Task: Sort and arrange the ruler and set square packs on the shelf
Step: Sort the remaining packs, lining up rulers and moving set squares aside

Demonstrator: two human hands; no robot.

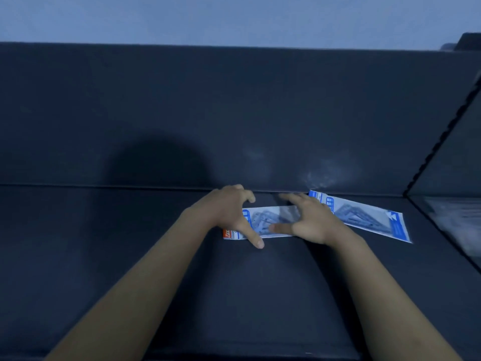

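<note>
Two clear ruler and set square packs with blue and white print lie flat on the dark shelf [130,256], near its back wall. The nearer pack [270,221] lies level, with a red label at its left end. My left hand [231,213] arches over that left end, thumb stretched to the pack's front edge. My right hand [308,221] spreads over its right end, thumb pointing left on the pack, fingers reaching toward the back wall. The second pack [369,217] lies slanted to the right, partly under my right hand.
The shelf's dark back wall [234,113] rises just behind the packs. At the right a notched divider edge [442,136] separates a neighbouring bay, where blurred pale packaging [458,220] shows. Bare shelf surface stretches left and toward me.
</note>
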